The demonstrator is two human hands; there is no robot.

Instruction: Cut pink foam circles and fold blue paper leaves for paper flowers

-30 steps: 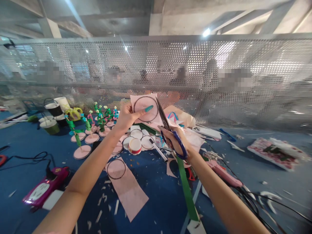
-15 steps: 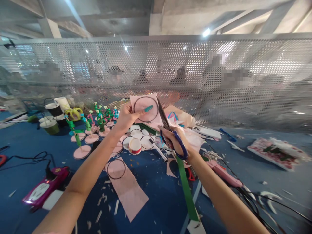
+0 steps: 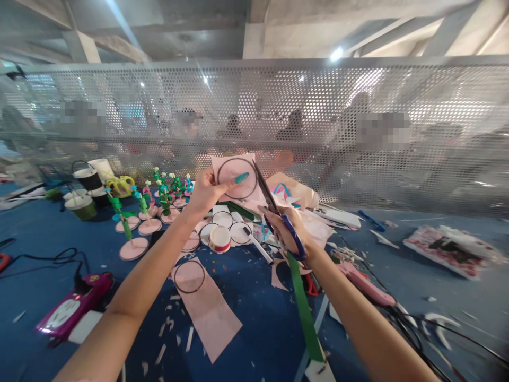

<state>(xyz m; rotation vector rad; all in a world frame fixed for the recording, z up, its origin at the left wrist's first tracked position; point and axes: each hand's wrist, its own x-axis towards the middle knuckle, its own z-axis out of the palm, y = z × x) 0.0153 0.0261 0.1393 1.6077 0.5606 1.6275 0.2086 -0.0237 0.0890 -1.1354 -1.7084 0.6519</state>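
Between thumb and fingers my left hand (image 3: pixel 210 192) pinches a piece of pink paper (image 3: pixel 242 168) with a black circle drawn on it. My right hand (image 3: pixel 289 228) grips blue-handled scissors (image 3: pixel 267 190), whose blades point up along the paper's right edge, close to the drawn circle. Below lies a pink paper strip (image 3: pixel 212 323) with another drawn circle. White discs (image 3: pixel 240 232) with black outlines surround a small roll of tape (image 3: pixel 220 239), and a white marker (image 3: pixel 260 249) rests beside them.
Several small green and blue craft figures on pink round bases (image 3: pixel 133 248) stand at left, near cups (image 3: pixel 82 206). A purple power strip (image 3: pixel 75 306) sits at lower left. A pink glue gun (image 3: pixel 368 284) and cables lie right. Behind rises a perforated metal screen (image 3: pixel 254 116).
The scissor blades have shifted slightly left against the paper's right edge, and the handles look closer together. My left hand and the paper have barely moved.
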